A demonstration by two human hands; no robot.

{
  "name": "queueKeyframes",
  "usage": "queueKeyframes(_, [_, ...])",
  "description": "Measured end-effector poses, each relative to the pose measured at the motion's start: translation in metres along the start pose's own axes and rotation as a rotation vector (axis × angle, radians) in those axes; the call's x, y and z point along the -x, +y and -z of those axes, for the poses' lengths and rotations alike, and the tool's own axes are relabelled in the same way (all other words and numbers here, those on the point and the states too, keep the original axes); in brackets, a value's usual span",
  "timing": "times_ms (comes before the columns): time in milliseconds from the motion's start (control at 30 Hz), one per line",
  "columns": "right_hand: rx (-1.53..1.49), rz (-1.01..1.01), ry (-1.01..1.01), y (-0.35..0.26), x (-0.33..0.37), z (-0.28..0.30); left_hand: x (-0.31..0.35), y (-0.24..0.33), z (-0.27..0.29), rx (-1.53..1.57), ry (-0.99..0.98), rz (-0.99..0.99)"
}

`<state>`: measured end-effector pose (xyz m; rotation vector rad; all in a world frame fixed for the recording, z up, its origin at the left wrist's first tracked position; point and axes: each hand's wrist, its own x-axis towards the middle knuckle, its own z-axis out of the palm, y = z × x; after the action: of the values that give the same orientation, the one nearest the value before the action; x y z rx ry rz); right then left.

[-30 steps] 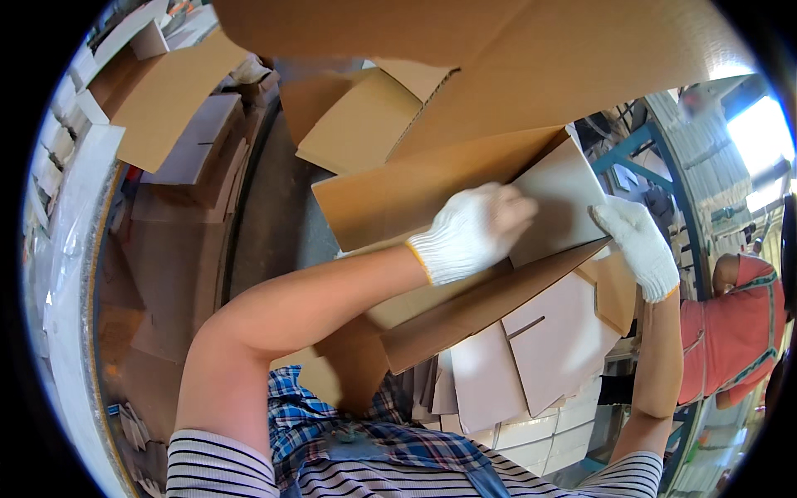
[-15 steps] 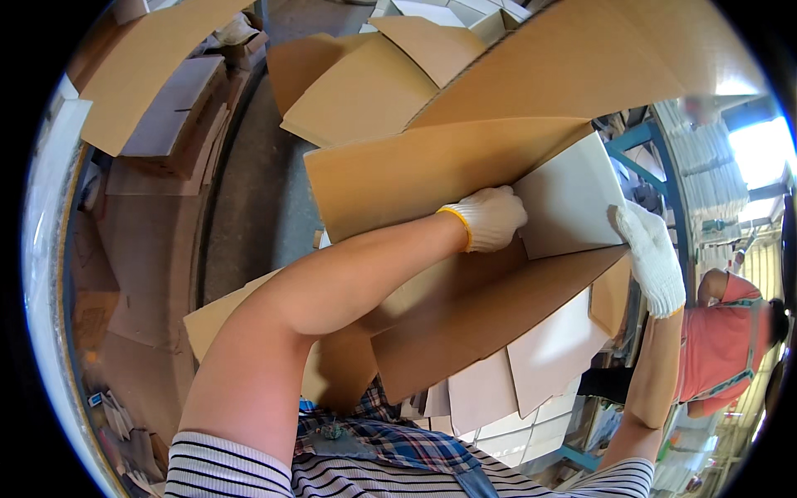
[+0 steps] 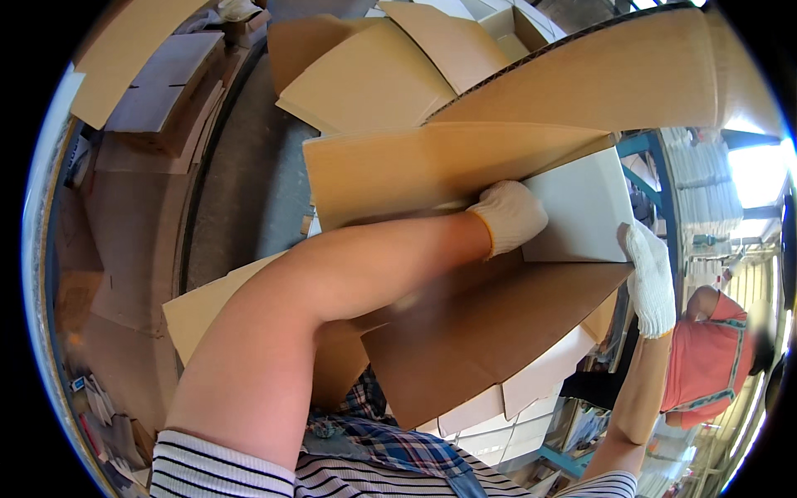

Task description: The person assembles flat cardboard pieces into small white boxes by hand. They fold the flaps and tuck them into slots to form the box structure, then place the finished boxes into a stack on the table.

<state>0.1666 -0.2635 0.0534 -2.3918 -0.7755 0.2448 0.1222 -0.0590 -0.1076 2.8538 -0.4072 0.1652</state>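
A large brown cardboard box [image 3: 490, 332] lies tilted in front of me, its open side and long flaps facing me. A pale white panel [image 3: 577, 212] stands across its right end. My left hand [image 3: 510, 217], in a white knitted glove with a yellow cuff, reaches inside and is closed against the panel; its fingers are mostly hidden, so I cannot tell what they hold. Also gloved, my right hand [image 3: 650, 282] grips the panel-end edge of the box from outside, with a fingertip at the panel's rim.
A big cardboard flap [image 3: 589, 79] arches over the far side. Flat cardboard sheets [image 3: 365, 75] lie beyond, and more cardboard [image 3: 137, 224] is at the left. A blue metal frame [image 3: 656, 178] stands at the right, near a person in a pink top [image 3: 706, 361].
My left hand has pushed a little further right inside the box. The box has tilted slightly, and my right hand has shifted down a little with its edge.
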Motion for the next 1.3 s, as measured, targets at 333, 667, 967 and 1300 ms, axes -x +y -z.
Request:
queueKeyframes(333, [-0.011, 0.049, -0.014, 0.004, -0.014, -0.003, 0.016, -0.018, -0.040, -0.135, 0.299, -0.151])
queueKeyframes(667, [-0.003, 0.010, -0.035, -0.005, -0.017, -0.003, 0.032, -0.016, -0.040, 0.095, 0.299, -0.161])
queueKeyframes(967, [0.173, -0.133, -0.203, -0.055, -0.022, 0.004, 0.075, -0.019, -0.037, 0.192, 0.314, -0.234])
queueKeyframes(1300, [0.378, -0.209, -0.275, -0.075, -0.044, -0.014, 0.100, -0.006, -0.036, 0.172, 0.349, -0.113])
